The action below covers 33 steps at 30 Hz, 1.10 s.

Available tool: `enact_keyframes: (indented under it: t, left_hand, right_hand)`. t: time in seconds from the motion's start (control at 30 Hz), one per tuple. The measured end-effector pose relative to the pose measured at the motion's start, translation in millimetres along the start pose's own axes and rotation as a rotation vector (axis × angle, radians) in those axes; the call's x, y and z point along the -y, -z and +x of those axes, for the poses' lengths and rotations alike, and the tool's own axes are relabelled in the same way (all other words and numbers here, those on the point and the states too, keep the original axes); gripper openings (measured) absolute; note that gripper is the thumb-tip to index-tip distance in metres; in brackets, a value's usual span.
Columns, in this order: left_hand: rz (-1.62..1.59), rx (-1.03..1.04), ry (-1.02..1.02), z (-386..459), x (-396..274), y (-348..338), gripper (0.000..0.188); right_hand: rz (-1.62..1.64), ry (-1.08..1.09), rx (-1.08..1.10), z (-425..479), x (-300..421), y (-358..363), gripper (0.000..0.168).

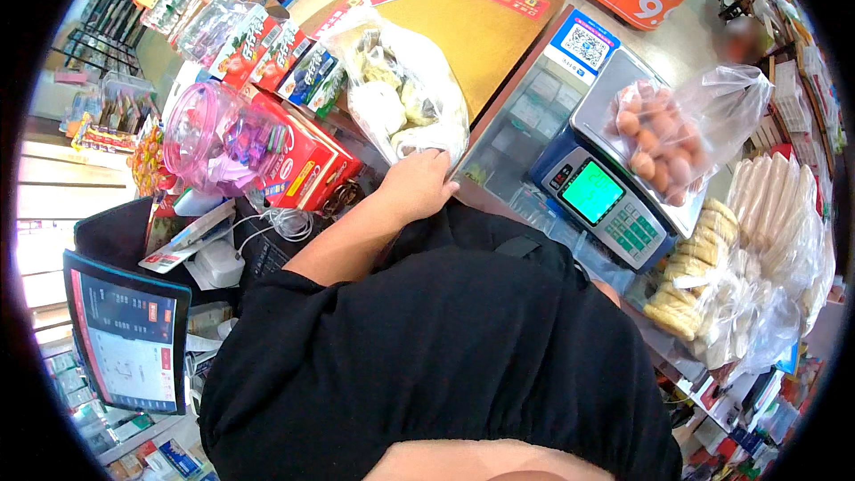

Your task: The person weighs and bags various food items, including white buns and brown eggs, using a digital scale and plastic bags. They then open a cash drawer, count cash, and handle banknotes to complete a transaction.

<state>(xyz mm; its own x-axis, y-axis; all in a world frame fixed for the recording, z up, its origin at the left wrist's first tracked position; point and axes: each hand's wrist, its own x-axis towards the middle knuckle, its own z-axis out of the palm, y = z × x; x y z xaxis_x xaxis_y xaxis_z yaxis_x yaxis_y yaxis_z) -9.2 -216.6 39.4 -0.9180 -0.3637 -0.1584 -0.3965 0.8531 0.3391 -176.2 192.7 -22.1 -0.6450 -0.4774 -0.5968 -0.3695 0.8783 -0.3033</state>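
Observation:
At the counter's near edge, my left hand [422, 186] has its fingers curled onto the near end of a clear plastic bag [449, 103]. Inside that bag are a round white item and several yellowish-green pieces, blurred by the plastic. My right hand is out of view; a bit of skin shows beside the black top on the right. On that side, a digital weighing scale [618, 204] with a lit green display carries a knotted plastic bag of brown eggs [658, 137].
Left of the bag stand boxed goods [284, 53], a pink plastic jar [200, 127] and a red carton [310, 160]. A monitor [130, 334] is lower left. Bagged round yellow flatbreads or pastries [695, 274] lie right of the scale. A QR-code card [582, 47] stands behind it.

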Motion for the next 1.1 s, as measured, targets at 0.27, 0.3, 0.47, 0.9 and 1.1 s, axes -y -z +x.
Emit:
enact_keyframes:
  t: [0.27,0.3,0.47,0.9,1.1]
  left_hand:
    - [-0.234,-0.258,0.134,35.1,36.3,29.1,0.033]
    - [-0.258,-0.303,0.181,41.0,45.1,34.2,0.032]
    - [-0.098,-0.411,0.352,68.0,79.5,35.8,0.036]
    - [0.299,0.229,0.675,80.1,95.9,33.5,0.078]
    - [0.24,0.129,0.592,56.5,88.7,36.5,0.068]
  right_hand:
    - [-0.031,-0.009,-0.001,16.9,-27.5,-18.7,0.028]
    - [-0.051,-0.017,-0.006,15.3,-26.1,-18.5,0.028]
    - [0.0,0.049,-0.026,18.9,-41.3,-26.9,0.028]
    - [-0.02,-0.063,-0.097,10.0,-21.0,-22.7,0.021]
    - [0.013,-0.072,-0.16,19.8,-30.0,-30.8,0.031]
